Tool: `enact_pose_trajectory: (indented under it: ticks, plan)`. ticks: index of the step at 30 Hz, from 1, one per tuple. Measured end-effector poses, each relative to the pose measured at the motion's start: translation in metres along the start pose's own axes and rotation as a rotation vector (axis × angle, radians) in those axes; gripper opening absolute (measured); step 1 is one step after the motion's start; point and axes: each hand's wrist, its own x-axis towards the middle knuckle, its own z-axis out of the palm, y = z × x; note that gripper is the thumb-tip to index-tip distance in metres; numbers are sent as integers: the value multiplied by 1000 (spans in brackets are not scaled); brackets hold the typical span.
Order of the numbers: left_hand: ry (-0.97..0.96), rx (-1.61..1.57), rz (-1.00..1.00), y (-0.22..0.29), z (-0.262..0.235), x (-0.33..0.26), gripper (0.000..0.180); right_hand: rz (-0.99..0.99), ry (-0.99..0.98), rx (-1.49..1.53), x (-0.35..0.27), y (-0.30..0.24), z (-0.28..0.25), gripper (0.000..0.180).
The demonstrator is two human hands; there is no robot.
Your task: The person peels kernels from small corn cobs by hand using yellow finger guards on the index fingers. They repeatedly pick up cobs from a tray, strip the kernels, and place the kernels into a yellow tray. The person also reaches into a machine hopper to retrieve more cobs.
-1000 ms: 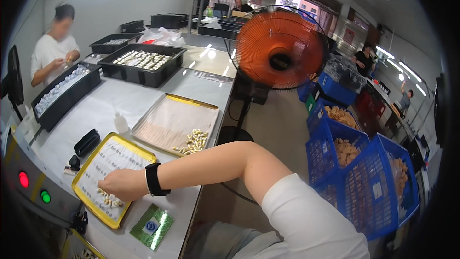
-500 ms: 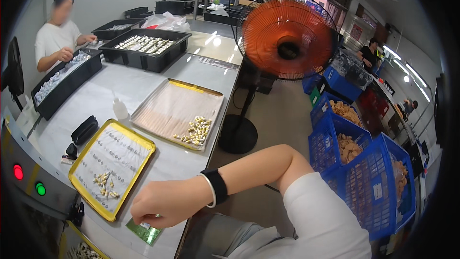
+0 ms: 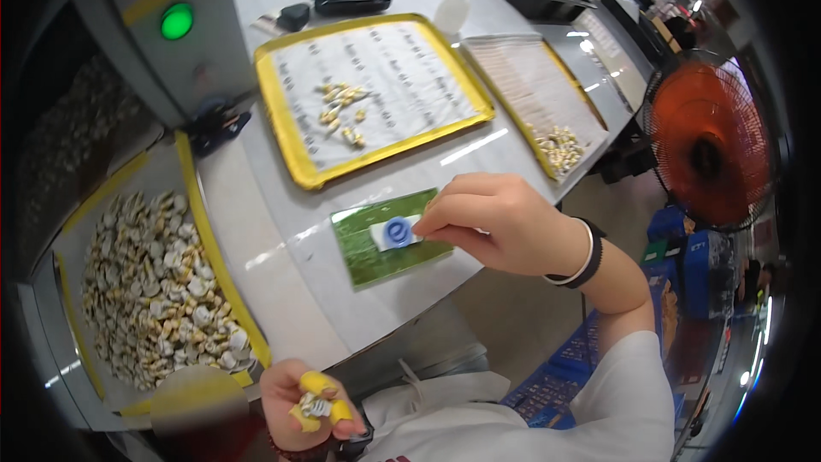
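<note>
1. The view has swung down and to the left: the orange fan (image 3: 708,150), near the top centre 0.5 s ago, now sits at the right edge.
2. That turn brings in the left hand (image 3: 295,395), out of view before, at the lower edge left of centre. Its fingers, in yellow fingertip covers (image 3: 317,382), are closed around small pale pieces (image 3: 315,408).
3. The right hand (image 3: 505,222), which was over the yellow-rimmed tray (image 3: 393,151) 1.0 s ago, is now at the frame's centre, over the right side of the green pad (image 3: 359,261). Thumb and forefinger are drawn close together beside the blue disc (image 3: 398,232); I cannot tell whether they grip anything or touch the disc.
4. The pad lies on the table below the tray and, mostly hidden 0.5 s ago, now shows its disc plainly. Judging by this, the work has passed from tray to pad, with both hands taking part.
5. The loose yellow-and-white pieces (image 3: 342,103) remain in the tray, upper centre. More pieces fill the heaped bin (image 3: 154,291), lower left.
</note>
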Motion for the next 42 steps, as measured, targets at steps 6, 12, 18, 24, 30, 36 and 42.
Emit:
enact_pose_trajectory:
  ticks: [6,12,18,24,30,36,42]
  plan:
    - [114,17,89,-15,7,4,54,-41,-105,-295,7,2,6,13]
    - [74,-70,2,-16,7,9,56,-76,-125,-294,7,-1,13,13]
    - [32,-198,-65,-21,9,14,56,-41,2,-181,10,-13,13,11]
    - [-28,-221,-271,-20,15,15,53,-151,213,253,2,-53,23,14]
    - [-51,-274,-381,-17,18,20,48,-320,190,320,5,-52,36,13]
    - [-77,-334,-457,-17,20,22,49,-477,118,287,9,-44,40,9]
    - [-95,-320,-501,-15,25,25,45,-463,145,316,7,-46,40,8]
